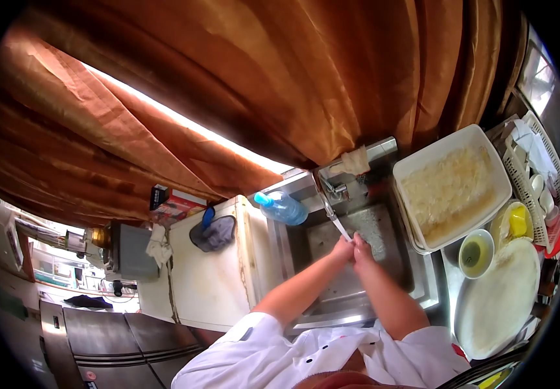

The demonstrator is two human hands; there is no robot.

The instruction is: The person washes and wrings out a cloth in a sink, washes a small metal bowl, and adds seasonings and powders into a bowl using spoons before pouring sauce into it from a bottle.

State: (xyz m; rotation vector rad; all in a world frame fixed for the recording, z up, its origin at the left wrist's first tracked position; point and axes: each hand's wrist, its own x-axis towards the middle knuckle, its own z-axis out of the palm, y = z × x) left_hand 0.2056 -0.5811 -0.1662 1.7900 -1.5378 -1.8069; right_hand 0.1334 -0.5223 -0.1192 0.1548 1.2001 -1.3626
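My left hand (343,249) and my right hand (361,250) are pressed together over the metal sink (393,243). Their fingers look closed against each other, and I see no object between them. A thin white stream of water (341,229) runs from the tap (327,205) down onto them. Most fingertips are hidden or too small to make out. Left of the tap, a clear bottle with a blue top (284,208) lies tilted on the sink's edge.
Right of the sink sits a white tub of pale, wet contents (452,185). Nearby are a bowl of greenish liquid (476,254), a large white oval board (499,301) and a rack of utensils (526,185). A dark cloth (213,234) lies on the white surface at left. Orange curtains (280,84) hang behind.
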